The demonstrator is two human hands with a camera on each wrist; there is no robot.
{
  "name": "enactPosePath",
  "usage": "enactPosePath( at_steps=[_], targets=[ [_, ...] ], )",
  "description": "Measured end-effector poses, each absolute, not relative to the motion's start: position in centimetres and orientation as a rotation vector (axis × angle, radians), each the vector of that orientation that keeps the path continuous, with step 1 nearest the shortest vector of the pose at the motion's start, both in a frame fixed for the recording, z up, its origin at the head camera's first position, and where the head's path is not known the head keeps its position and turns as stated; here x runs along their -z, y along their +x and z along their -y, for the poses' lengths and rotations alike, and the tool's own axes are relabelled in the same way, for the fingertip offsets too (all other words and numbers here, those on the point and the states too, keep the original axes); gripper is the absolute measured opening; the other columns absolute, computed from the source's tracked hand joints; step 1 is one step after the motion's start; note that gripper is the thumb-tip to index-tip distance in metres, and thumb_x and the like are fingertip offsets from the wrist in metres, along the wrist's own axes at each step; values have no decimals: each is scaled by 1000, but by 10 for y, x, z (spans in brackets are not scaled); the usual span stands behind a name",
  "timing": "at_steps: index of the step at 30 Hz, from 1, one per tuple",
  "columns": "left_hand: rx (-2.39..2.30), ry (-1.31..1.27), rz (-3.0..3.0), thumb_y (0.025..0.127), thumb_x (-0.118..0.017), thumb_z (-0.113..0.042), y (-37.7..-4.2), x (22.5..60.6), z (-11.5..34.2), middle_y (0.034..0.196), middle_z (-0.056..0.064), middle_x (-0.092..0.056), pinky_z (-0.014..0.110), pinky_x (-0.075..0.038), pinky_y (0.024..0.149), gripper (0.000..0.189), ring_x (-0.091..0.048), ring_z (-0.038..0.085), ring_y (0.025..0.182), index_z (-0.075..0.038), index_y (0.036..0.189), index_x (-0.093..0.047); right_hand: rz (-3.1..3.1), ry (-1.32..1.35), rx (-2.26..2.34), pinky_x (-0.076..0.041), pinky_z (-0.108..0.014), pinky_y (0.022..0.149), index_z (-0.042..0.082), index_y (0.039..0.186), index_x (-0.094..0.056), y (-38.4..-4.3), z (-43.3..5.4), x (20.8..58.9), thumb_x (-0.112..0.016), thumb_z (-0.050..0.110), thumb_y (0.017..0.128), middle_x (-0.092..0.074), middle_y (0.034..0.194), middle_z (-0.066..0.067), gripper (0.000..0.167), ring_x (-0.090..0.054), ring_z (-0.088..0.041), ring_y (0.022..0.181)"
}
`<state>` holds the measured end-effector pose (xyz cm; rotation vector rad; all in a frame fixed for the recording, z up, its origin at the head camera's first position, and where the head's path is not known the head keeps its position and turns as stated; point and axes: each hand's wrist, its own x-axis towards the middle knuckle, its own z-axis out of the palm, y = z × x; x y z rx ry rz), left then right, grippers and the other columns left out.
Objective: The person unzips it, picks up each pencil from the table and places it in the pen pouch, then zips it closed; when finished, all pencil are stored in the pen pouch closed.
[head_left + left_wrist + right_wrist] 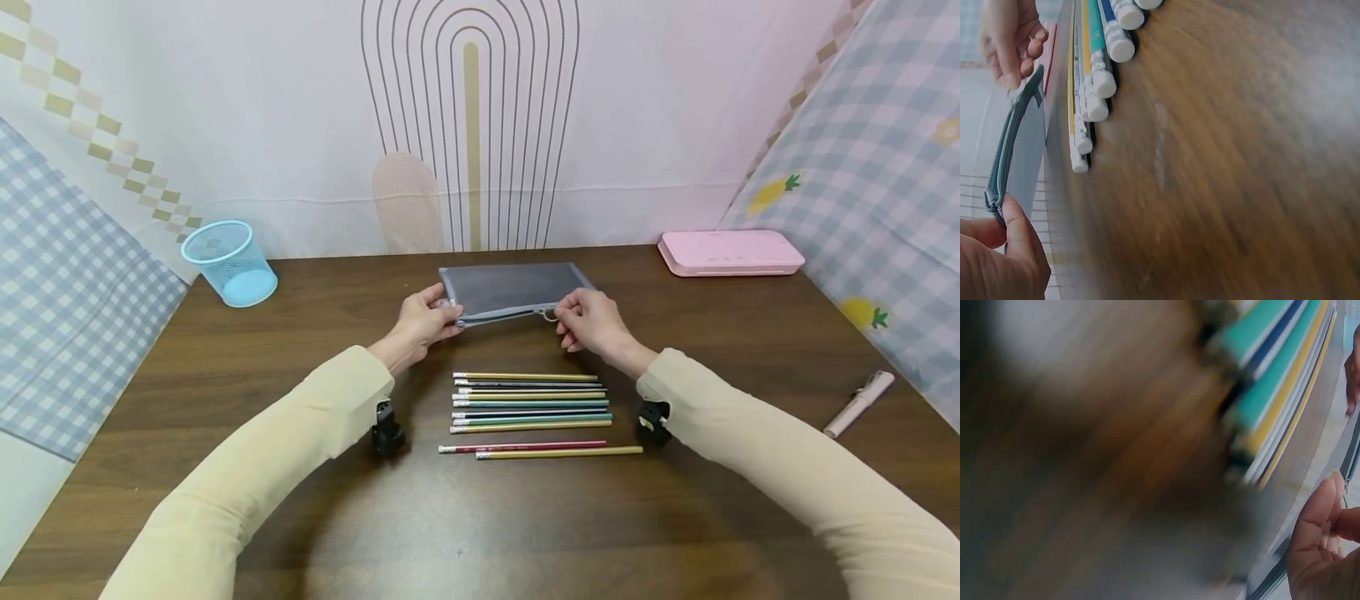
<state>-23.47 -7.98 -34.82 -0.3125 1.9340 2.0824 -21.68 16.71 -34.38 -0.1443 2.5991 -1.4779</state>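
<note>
A grey mesh zipper pouch is held up at its near edge, toward the back of the table. My left hand pinches its near left corner between thumb and fingers, seen closely in the left wrist view. At the near right, my right hand pinches the looped zipper pull. Between the two hands the zipper edge runs taut. Just in front of the pouch lies a row of several pencils, their white erasers toward the left. A red pencil and a yellow pencil lie nearer.
At the back left stands a light blue mesh pencil cup. A pink case lies at the back right, and a pale pen near the right table edge. Patterned cloth hangs behind the brown wooden table.
</note>
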Motion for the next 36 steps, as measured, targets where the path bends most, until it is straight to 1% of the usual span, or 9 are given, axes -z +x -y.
enactPosePath(
  at_steps=[4,11,22,25,29,32,36],
  targets=[
    [-2076,-330,-1935,92,-53,5,-234,348,89,134,15,-42,14,-54,64,65,-52,20,105,-10,149,-26,-2663,-123,1472,-55,-25,46,-7,94,-53,-220,-188,343,-49,3,95,-60,65,-7,11,-58,-8,46],
    [-2060,-340,-1935,92,-53,4,-233,348,103,138,16,-40,13,-53,62,65,-52,17,98,-10,149,-24,-2754,-20,1366,-56,-25,49,-11,97,-54,-227,-219,342,-48,3,94,-62,67,-8,15,-58,-5,48],
    [-2055,-312,-1888,93,-50,4,-232,353,112,144,17,-38,14,-52,62,65,-52,14,94,-9,150,-21,-2818,-51,1237,-55,-25,48,-9,94,-55,-228,-231,341,-49,4,94,-62,67,-10,13,-58,-7,48],
    [-2071,-322,-1883,93,-50,5,-232,353,111,142,17,-39,14,-52,62,65,-52,13,89,-10,150,-23,-2811,-53,1214,-55,-25,48,-8,94,-54,-228,-231,342,-50,4,94,-63,67,-10,13,-58,-7,48],
    [-2071,-328,-1904,92,-51,6,-232,353,109,133,15,-42,14,-52,61,65,-53,10,83,-12,149,-25,-2786,-59,1206,-55,-25,48,-8,94,-54,-226,-233,344,-51,3,93,-63,67,-10,12,-58,-7,49],
    [-2072,-322,-1919,92,-51,6,-231,354,108,129,14,-43,14,-52,60,65,-53,10,81,-12,149,-26,-2796,-80,1178,-55,-25,49,-8,94,-56,-224,-235,346,-53,2,92,-63,67,-10,11,-58,-8,50],
    [-2066,-316,-1929,92,-52,6,-231,355,107,128,14,-44,14,-52,60,65,-53,9,80,-13,149,-26,-2830,-120,1076,-54,-23,49,-7,91,-59,-222,-237,346,-56,3,90,-63,69,-11,10,-58,-9,53]
  ],
)
